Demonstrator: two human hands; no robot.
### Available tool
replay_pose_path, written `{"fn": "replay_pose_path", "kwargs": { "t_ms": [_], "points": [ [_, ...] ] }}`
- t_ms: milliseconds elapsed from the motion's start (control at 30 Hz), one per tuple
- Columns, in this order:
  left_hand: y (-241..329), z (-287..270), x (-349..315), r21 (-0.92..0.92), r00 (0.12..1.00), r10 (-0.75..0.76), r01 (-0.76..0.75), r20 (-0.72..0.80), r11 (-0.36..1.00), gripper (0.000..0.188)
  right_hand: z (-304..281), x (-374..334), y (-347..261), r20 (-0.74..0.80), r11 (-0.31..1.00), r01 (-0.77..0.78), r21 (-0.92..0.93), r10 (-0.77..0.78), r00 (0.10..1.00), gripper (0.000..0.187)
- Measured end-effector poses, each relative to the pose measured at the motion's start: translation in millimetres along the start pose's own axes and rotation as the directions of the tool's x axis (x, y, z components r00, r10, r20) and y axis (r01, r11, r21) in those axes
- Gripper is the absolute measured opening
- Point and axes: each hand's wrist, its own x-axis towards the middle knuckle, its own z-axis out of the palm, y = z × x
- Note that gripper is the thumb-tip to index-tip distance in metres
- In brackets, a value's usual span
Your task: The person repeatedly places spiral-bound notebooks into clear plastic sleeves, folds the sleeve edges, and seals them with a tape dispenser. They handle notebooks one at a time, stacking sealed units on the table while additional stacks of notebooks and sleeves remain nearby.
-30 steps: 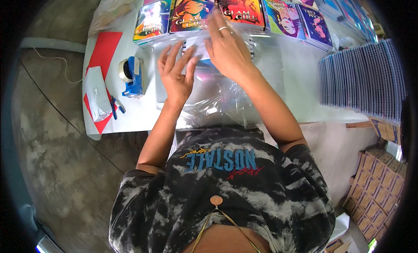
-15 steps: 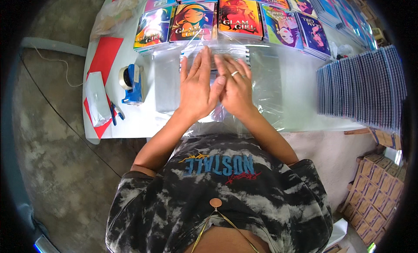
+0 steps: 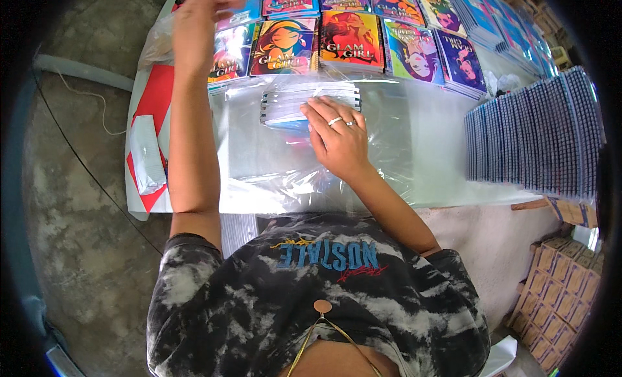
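Observation:
A small stack of spiral notebooks (image 3: 285, 105) lies under clear plastic film (image 3: 259, 153) on the table in front of me, its page edges facing me. My right hand (image 3: 340, 134), with rings on it, rests on the stack's right part, fingers stretched out and pressing the film down. Stretched far forward at the left, my left hand (image 3: 204, 20) is raised above the table's far left corner, near a blue-covered notebook (image 3: 241, 11). Its fingers are slightly smeared, look apart, and hold nothing that I can see.
Rows of colourful notebooks (image 3: 350, 43) lie along the far side. A tall stack of spiral notebooks (image 3: 531, 134) stands at right. At left are a red sheet (image 3: 154, 95) and a white wrapped block (image 3: 148, 153). Brown cartons (image 3: 557, 280) are piled on the floor at lower right.
My left hand has left the wrapped stack and swung forward to the far left; its forearm now hides the blue tape dispenser. My right hand stays on the stack.

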Motion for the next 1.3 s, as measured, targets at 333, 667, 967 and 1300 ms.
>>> {"fn": "replay_pose_path", "kwargs": {
  "t_ms": [333,667,967,1300],
  "points": [
    [-59.1,131.4,-99.5,0.74,0.971,0.209,-0.054,-0.118,0.671,0.02,10.4,-1.5,4.1,0.022,0.999,0.031,-0.035,-0.03,0.999,0.027],
    [-84.3,143.3,-143.0,0.754,0.92,0.382,-0.189,-0.089,0.629,0.022,18.9,4.4,12.3,-0.232,0.979,-0.007,0.202,0.055,0.971,0.024],
    [-96.5,-34.5,-251.3,0.648,0.61,0.225,0.738,-0.76,0.188,0.035,25.0,-6.8,18.5,-0.296,0.978,0.117,0.173,-0.061,0.953,0.015],
    [-111.6,-107.5,-300.6,-0.367,0.466,-0.733,0.653,-0.496,0.663,0.027,24.4,-5.5,18.4,-0.266,0.987,0.133,0.088,-0.105,0.958,0.018]
  ]
}}
